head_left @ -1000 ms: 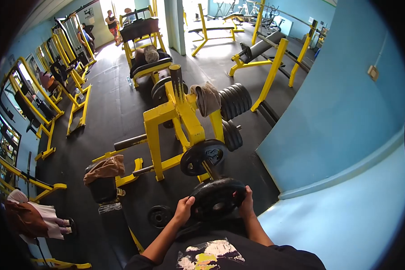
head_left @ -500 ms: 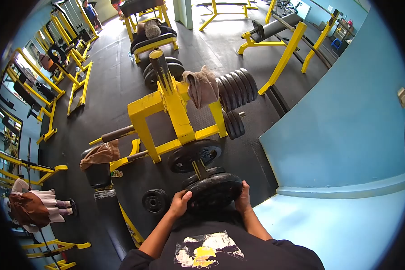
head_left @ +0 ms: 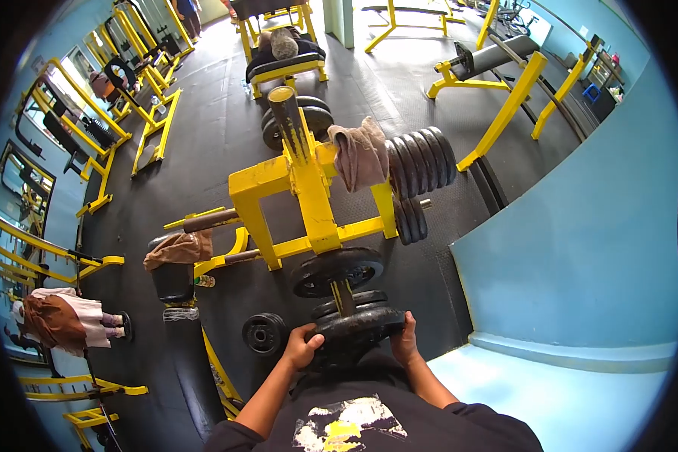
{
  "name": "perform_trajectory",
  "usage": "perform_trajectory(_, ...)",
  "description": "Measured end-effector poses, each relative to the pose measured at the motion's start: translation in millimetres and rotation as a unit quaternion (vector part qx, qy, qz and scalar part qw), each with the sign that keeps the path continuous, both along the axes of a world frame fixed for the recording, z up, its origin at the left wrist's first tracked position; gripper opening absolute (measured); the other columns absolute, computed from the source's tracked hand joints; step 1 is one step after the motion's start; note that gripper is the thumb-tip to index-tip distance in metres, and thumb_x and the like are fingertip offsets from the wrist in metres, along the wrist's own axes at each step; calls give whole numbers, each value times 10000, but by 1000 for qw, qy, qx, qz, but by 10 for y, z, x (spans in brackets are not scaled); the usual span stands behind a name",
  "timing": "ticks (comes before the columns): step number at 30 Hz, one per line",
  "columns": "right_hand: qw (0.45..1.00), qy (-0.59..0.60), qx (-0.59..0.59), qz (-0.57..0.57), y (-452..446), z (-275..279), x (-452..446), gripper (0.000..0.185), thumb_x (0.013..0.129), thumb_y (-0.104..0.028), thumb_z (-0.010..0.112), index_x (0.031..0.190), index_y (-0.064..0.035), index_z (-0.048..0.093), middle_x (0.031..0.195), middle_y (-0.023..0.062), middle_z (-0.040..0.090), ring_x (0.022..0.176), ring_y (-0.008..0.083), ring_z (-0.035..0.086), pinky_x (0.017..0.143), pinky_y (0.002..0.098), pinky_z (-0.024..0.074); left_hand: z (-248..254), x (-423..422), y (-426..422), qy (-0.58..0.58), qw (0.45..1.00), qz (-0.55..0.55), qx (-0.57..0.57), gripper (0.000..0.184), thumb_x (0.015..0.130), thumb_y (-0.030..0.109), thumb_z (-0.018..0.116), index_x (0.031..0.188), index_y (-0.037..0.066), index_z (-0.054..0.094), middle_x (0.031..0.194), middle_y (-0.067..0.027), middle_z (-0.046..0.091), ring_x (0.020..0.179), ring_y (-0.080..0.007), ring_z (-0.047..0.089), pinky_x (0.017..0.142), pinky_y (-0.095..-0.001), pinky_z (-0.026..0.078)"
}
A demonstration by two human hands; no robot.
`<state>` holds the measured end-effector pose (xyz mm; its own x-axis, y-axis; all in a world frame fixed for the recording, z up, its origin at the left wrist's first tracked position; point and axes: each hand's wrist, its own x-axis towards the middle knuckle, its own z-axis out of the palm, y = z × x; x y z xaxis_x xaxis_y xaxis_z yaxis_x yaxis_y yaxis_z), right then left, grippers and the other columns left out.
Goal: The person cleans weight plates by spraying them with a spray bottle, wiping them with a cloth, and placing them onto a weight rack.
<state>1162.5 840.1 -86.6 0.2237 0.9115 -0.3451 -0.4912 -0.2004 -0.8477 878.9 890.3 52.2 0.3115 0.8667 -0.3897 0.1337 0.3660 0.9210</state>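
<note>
While gripping the front weight plate point(head_left: 355, 331) low in view, just ahead of the black shirt point(head_left: 444, 428), clamping left hand point(head_left: 303, 347) on its left edge and right hand point(head_left: 405, 340) on its right edge, spacing both apart across its width. Facing a yellow rack point(head_left: 313, 200). Seeing a second plate point(head_left: 365, 299) right behind the held one, plus an upper plate point(head_left: 309, 280) farther along the bar point(head_left: 344, 298). Failing to tell from this angle: held plate on the bar or just off its end. Checking for writing: finding raised marks on upper plate and floor plates point(head_left: 261, 334), too small for reading; seeing only patchy white-and-yellow blotches in the shirt print point(head_left: 350, 423). Also noting grey-brown towel point(head_left: 360, 154) draping over rack, plate stack point(head_left: 422, 162) beside towel, brown cloth point(head_left: 179, 248) lying over black pad point(head_left: 172, 285) at left.
</note>
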Motion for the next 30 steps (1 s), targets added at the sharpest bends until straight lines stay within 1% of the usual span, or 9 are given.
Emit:
perform_trajectory(2,997,67,-37,-6,148,422,-67,525,964,-568,382,1062,-100,601,1034,40,630,1030,187,568,979,355,391,-57,-26,42,93,990,0,109,640,756,582,648,892,-44,636,732,-63,607,703,-131,553,646,-295,442)
perform_trajectory(8,987,143,-76,-4,480,676,-125,525,961,-582,418,1091,-98,574,1045,49,620,1043,179,558,980,346,388,-78,57,249,73,987,85,112,600,864,564,531,792,-28,597,636,-49,526,657,-147,501,609,-322,409)
perform_trajectory(10,987,141,-82,-10,588,706,-102,540,963,-589,403,1106,-96,570,1048,53,619,1042,181,559,982,348,386,-269,68,309,65,984,95,133,587,938,556,412,881,3,601,753,-46,545,756,-144,514,673,-309,402)
perform_trajectory(13,989,116,-38,78,717,723,-70,604,968,-600,369,1260,-90,510,1219,84,567,1140,204,516,1010,344,368,-328,200,352,26,934,300,192,531,992,546,296,1263,127,477,1202,1,478,1058,-112,431,882,-274,311)
perform_trajectory(16,997,-8,-53,53,891,773,-75,682,970,-612,334,1445,-124,358,1430,115,416,1274,237,419,1057,350,325,-399,238,448,50,906,384,171,610,981,548,300,1312,57,445,1220,-57,448,1136,-163,411,956,-303,320)
perform_trajectory(18,995,-42,-44,85,957,787,-55,726,969,-622,317,1529,-173,213,1542,120,256,1363,251,315,1104,363,271,-497,221,518,46,900,396,175,577,984,545,309,1332,105,443,1239,-12,451,1145,-133,403,943,-295,301)
perform_trajectory(20,995,-39,-47,74,1019,763,-90,719,970,-624,312,1533,-189,209,1544,124,252,1368,249,309,1116,366,252,-564,201,547,41,894,409,178,548,988,542,317,1352,152,442,1258,32,454,1154,-104,396,930,-287,282)
perform_trajectory(22,996,-37,-49,63,1080,671,-99,712,971,-625,308,1537,-205,205,1547,127,248,1373,248,303,1127,369,234,-459,229,637,80,891,388,222,508,1023,395,305,1316,-1,431,1271,-109,409,1177,-200,392,1079,-325,258)
perform_trajectory(30,999,13,-48,8,1270,423,-183,646,1011,-549,286,1511,-140,273,1463,88,382,1336,229,373,1129,370,259,-344,238,962,134,889,379,219,396,1023,291,359,1298,25,461,1212,-134,419,1121,-227,412,1035,-337,296)
